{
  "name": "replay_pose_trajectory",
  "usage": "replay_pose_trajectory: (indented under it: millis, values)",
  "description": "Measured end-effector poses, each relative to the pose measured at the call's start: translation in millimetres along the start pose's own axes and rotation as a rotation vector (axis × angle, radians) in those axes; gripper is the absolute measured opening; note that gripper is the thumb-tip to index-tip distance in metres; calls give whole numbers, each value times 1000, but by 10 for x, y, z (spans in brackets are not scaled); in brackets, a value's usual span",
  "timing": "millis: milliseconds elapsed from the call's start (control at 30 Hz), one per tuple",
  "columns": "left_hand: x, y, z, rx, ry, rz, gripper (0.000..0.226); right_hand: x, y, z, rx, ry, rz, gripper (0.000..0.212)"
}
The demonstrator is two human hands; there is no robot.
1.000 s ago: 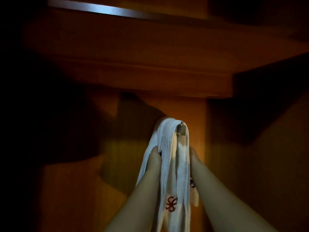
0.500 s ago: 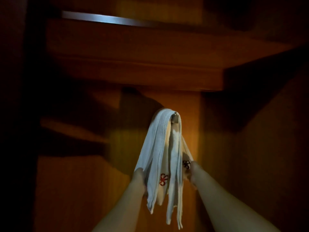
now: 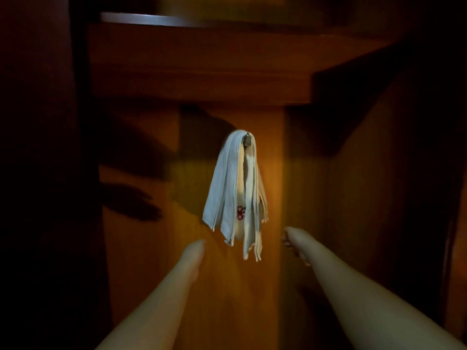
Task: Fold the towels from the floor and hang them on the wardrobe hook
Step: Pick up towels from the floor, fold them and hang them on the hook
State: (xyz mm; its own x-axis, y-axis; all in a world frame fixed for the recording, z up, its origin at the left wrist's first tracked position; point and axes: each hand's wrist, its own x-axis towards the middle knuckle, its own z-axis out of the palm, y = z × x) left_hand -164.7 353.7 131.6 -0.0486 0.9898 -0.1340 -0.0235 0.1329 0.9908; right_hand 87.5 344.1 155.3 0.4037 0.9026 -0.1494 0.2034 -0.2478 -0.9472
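The folded white towels (image 3: 233,188) hung draped over the wardrobe hook (image 3: 247,141), soft, light and limp, best gripped at the fold beside the hook, while my left hand (image 3: 193,251) and right hand (image 3: 294,239) sat below them, holding nothing.

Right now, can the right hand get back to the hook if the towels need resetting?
Probably yes. The right hand sits below and right of the towels, holding nothing visible, and the hook shows above with nothing between.
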Motion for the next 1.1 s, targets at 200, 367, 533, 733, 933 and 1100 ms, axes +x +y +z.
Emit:
replay_pose_trajectory:
  millis: [200,367,533,733,933,1100]
  values:
    - [-447,-56,-89,403,-143,216,26,-802,299,-169,-284,-21,-139,33]
    - [-813,-384,-230,783,-287,390,43,-1491,735,-177,-572,-5,-191,52]
    - [-1196,-1008,-396,965,-518,409,55,-2178,1492,-172,-730,-23,-164,61]
    - [-1656,-1786,-242,1035,-723,403,58,-2941,2453,-311,-858,0,-94,71]
    - [-2176,-2499,312,1142,-990,488,56,-3544,3466,-675,-880,25,53,73]
    - [-2715,-3048,1055,1217,-1154,482,58,-3964,4299,-1182,-826,82,227,73]
